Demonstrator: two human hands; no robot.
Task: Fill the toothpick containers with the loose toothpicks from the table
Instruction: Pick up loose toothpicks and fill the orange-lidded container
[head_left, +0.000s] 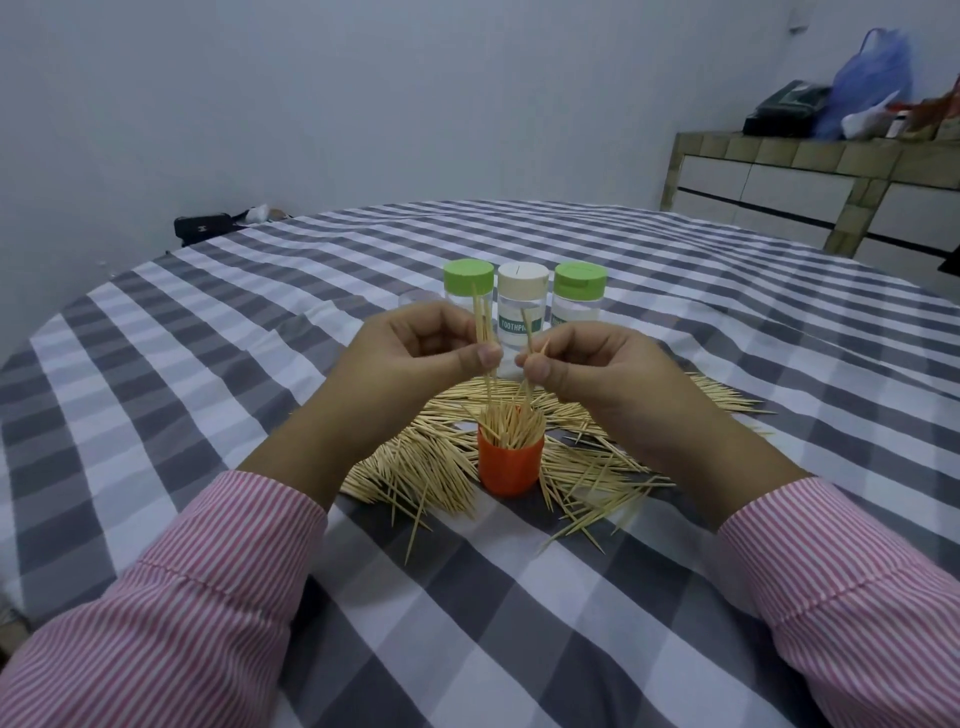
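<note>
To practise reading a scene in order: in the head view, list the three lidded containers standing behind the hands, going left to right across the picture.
Left green-lidded container → cream-lidded container → right green-lidded container.

One head-worn camera looks forward and down, close over the checked table (675, 597).

Plain pale wall (363, 104) beyond hands; tiled sideboard (810, 171) far right w/ blue bag (872, 78) & black case (784, 106) on top; dim even light
</note>
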